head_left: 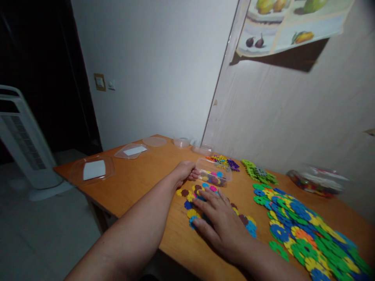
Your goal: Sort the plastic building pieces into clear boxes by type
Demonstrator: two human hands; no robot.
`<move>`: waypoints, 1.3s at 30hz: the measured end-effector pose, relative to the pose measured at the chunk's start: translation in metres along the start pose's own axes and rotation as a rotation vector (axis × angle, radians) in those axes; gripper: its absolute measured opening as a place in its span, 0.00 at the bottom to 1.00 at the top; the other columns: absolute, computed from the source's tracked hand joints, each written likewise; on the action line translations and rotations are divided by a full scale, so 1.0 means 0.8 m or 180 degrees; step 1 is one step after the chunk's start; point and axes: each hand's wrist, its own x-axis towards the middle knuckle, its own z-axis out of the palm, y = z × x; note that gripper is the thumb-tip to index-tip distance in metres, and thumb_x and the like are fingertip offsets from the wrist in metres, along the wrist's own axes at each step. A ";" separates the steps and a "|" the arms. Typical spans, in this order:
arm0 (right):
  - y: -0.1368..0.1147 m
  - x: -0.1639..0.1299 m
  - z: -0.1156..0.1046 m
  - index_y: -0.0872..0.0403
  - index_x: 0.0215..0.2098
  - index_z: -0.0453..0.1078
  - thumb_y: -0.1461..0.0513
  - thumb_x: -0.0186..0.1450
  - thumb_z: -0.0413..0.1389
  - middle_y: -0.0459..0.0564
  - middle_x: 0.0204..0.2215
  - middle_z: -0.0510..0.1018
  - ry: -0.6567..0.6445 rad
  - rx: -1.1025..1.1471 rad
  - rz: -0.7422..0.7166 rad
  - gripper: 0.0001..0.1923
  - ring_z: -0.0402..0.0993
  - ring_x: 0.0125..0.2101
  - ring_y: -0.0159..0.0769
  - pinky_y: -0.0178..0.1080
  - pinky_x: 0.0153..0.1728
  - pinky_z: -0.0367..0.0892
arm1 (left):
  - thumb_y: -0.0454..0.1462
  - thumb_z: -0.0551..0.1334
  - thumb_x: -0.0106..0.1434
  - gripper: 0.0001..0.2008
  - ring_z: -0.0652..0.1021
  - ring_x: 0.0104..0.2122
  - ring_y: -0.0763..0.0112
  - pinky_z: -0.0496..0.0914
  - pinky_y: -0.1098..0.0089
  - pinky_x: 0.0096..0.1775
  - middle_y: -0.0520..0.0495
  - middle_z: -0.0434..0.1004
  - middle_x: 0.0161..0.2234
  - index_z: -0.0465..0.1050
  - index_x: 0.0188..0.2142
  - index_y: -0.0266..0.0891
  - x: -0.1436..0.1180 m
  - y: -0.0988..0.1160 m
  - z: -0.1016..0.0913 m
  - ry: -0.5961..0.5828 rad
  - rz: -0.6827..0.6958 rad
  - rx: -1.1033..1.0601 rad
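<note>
The wooden counter (137, 183) carries clear lids (154, 141) along its left edge, tubs (182, 143) near the far left corner, lime-green pieces (249, 169) by the back edge, small discs (192, 213) nearer the front edge.

Dim light leaves the dark, tall doorway (41, 54) nearly black. The pale paper fruit painting (288, 29) throws a crisp shadow (304, 57) below; the clear, rounded plastic container (319, 182) at right is blurred.

Fruit pictures (290, 33) on the wall (281, 105), fan (27, 144) (white, upright) on floor (67, 230)
</note>
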 end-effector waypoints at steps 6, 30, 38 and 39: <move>0.052 -0.044 -0.044 0.50 0.58 0.67 0.48 0.70 0.43 0.53 0.59 0.69 0.1468 0.1117 0.1678 0.26 0.61 0.60 0.46 0.54 0.62 0.53 | 0.34 0.57 0.53 0.03 0.73 0.19 0.77 0.60 0.79 0.19 0.43 0.76 0.25 0.63 0.26 0.36 0.001 0.000 0.002 0.0007 -0.0007 -0.0031; 0.049 -0.027 0.010 0.55 0.60 0.63 0.46 0.67 0.46 0.57 0.60 0.67 0.0862 0.1085 0.1939 0.30 0.61 0.60 0.48 0.50 0.60 0.56 | 0.33 0.56 0.53 0.02 0.73 0.19 0.77 0.62 0.79 0.19 0.43 0.77 0.25 0.65 0.27 0.35 0.000 0.001 -0.001 -0.0095 0.0012 0.0093; 0.094 0.014 -0.042 0.53 0.26 0.64 0.51 0.63 0.52 0.42 0.19 0.67 0.0395 0.1834 0.1772 0.15 0.64 0.21 0.31 0.33 0.22 0.58 | 0.33 0.56 0.53 0.02 0.73 0.20 0.77 0.62 0.79 0.20 0.44 0.76 0.25 0.65 0.27 0.35 0.000 0.001 -0.001 -0.0105 -0.0006 0.0077; 0.098 0.019 -0.046 0.53 0.26 0.63 0.52 0.62 0.54 0.41 0.19 0.66 0.0139 0.1807 0.1707 0.14 0.62 0.20 0.30 0.33 0.22 0.56 | 0.33 0.56 0.53 0.02 0.74 0.20 0.77 0.62 0.79 0.20 0.44 0.76 0.25 0.65 0.27 0.35 -0.001 0.001 -0.001 -0.0104 0.0002 0.0091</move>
